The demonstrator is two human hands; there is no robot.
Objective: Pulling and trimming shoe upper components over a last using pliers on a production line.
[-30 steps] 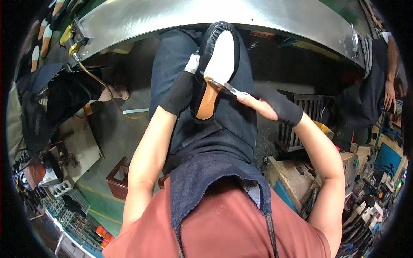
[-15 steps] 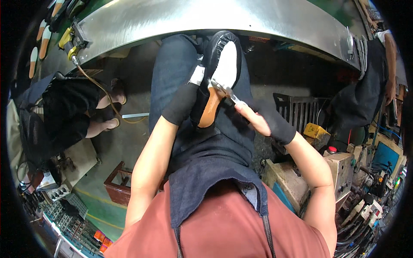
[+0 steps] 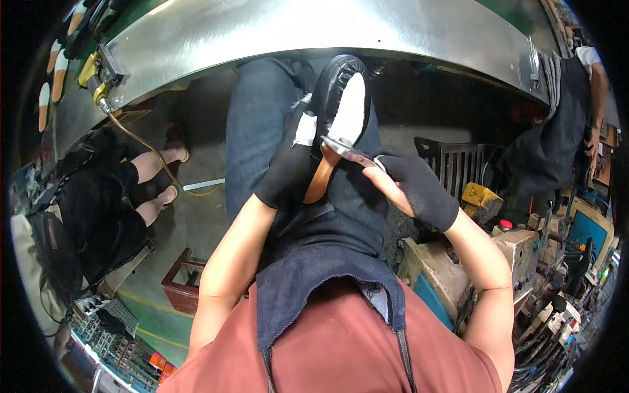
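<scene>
A black shoe upper lies bottom up across my lap, its edge gathered in pleats around the toe. Its underside shows a white forepart and a narrow brown rear part. My left hand, in a black fingerless glove with white wrapping on the thumb, is closed on the shoe's left side; most of its fingers are hidden. In my right hand, also gloved in black, is a pair of metal pincers. Their jaws rest at the shoe's waist, where white meets brown; whether they grip the edge I cannot tell.
A metal worktable curves across the front. On its left lies a yellow air tool with a hose. A black crate, a yellow box and machinery stand right. Other people are at left and right.
The shoe and both hands have shifted slightly nearer to me. The pincers have tilted flatter, their jaws still at the shoe's waist, and my left hand covers more of the brown part.
</scene>
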